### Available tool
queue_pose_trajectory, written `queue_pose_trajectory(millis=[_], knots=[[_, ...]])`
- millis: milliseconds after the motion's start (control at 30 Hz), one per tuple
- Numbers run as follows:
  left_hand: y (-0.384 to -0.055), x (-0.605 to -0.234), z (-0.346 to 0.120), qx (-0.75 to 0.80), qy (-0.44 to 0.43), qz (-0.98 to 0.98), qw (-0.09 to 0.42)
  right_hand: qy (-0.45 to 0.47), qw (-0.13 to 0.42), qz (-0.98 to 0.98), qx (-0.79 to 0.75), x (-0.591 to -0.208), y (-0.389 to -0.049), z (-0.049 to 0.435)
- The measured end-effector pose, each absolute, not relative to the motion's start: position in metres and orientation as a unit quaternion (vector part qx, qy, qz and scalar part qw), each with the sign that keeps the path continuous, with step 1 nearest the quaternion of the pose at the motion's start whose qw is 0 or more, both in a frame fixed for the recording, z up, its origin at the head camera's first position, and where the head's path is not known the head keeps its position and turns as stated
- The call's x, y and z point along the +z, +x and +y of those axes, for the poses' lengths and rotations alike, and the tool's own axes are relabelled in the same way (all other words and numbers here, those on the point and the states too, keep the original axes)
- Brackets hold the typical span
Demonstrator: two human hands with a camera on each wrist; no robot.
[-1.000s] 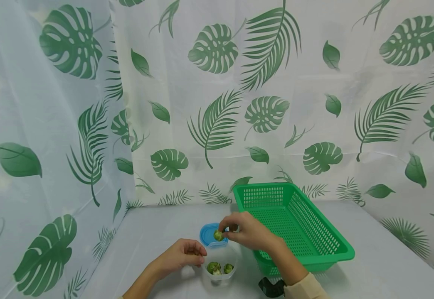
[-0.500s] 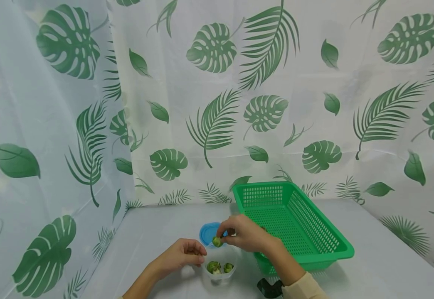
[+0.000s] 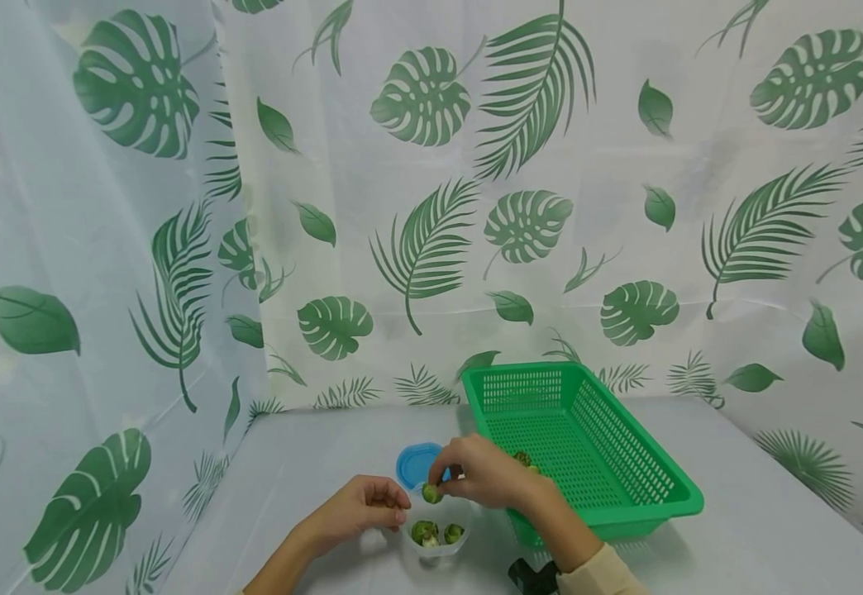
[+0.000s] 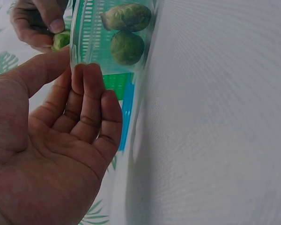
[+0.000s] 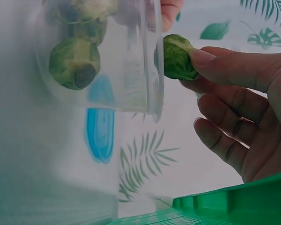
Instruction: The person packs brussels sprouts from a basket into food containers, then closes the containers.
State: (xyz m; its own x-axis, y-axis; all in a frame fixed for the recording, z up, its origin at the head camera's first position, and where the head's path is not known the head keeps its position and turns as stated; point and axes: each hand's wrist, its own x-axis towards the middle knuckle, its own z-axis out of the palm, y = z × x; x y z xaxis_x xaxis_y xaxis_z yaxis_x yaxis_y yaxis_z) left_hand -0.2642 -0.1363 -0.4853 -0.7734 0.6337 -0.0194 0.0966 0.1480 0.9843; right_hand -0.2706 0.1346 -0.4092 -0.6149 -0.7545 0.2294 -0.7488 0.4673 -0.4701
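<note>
Partway imo: sprouts [image 5: 75, 63] in tub [image 3: 437, 556], right hand [image 3: 482, 473] pinches another [image 5: 178, 57], left hand [image 3: 351, 511] grips rim [image 5: 157, 96], leftovers [image 3: 523, 458] at basket's [image 3: 649, 440] left edge

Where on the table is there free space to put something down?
Bare table lies between the left curtain and left hand, and right of the green basket. Crowded: around the clear container, near the right hand and blue lid.

The head camera looks forward and down from well back, the clear container [image 3: 439, 556] at six o'clock. Each wrist camera, tipped sideways, looks in closely at that same container: at twelve o'clock past the left hand [image 4: 58, 138], at eleven beside the right hand [image 5: 248, 103].
</note>
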Motion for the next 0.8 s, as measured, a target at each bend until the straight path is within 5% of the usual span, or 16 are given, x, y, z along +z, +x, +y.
queue_pose_trajectory(millis=[800], knots=[[-0.2648,-0.4861,-0.1357,0.600,0.243,0.729,0.220,-0.429,0.039,0.873,-0.227,-0.4095,-0.2684,0.1283]])
